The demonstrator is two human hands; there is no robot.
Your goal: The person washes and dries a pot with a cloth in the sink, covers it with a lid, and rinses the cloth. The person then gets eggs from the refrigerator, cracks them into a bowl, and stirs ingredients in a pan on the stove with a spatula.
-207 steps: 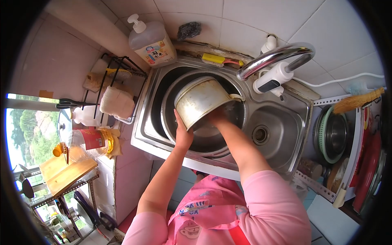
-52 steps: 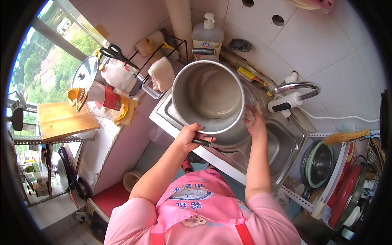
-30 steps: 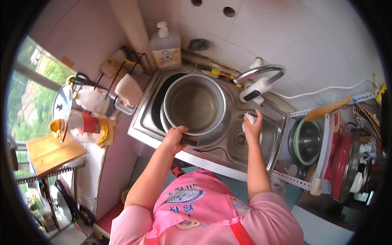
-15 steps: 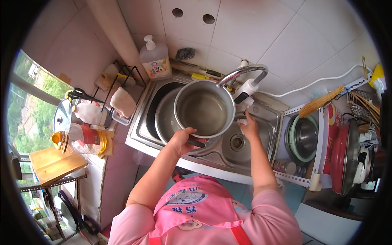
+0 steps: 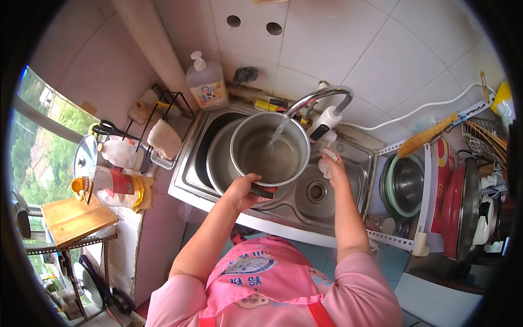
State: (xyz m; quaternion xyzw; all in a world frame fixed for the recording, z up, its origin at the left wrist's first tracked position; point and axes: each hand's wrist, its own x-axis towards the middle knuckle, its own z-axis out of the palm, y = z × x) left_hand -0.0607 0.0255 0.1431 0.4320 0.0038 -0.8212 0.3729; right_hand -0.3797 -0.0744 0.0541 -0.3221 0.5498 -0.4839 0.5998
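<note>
My left hand [image 5: 245, 192] is wrapped round the dark handle of a metal saucepan [image 5: 238, 163], its thumb at the rim. The pan is over the left basin and the sink divider, above a larger metal bowl [image 5: 216, 163]. From the curved chrome faucet [image 5: 343, 90], a stream of water [image 5: 279, 132] falls into the pan, where some liquid lies. My right hand [image 5: 336, 166] grips a crumpled white cloth [image 5: 326, 163] above the right basin [image 5: 340, 206], a little below the faucet's white body [image 5: 328, 117].
A soap pump bottle [image 5: 207, 87] stands behind the left basin. To the left are a wire rack [image 5: 173, 103] with sponges and a large plastic bottle [image 5: 111, 187]. On the right, stacked bowls [image 5: 406, 185] and a straw brush [image 5: 430, 136] sit beside the sink.
Water now runs from the faucet into the saucepan. My right hand has drawn back from the faucet with its fingers closing round the cloth. The saucepan has shifted slightly left.
</note>
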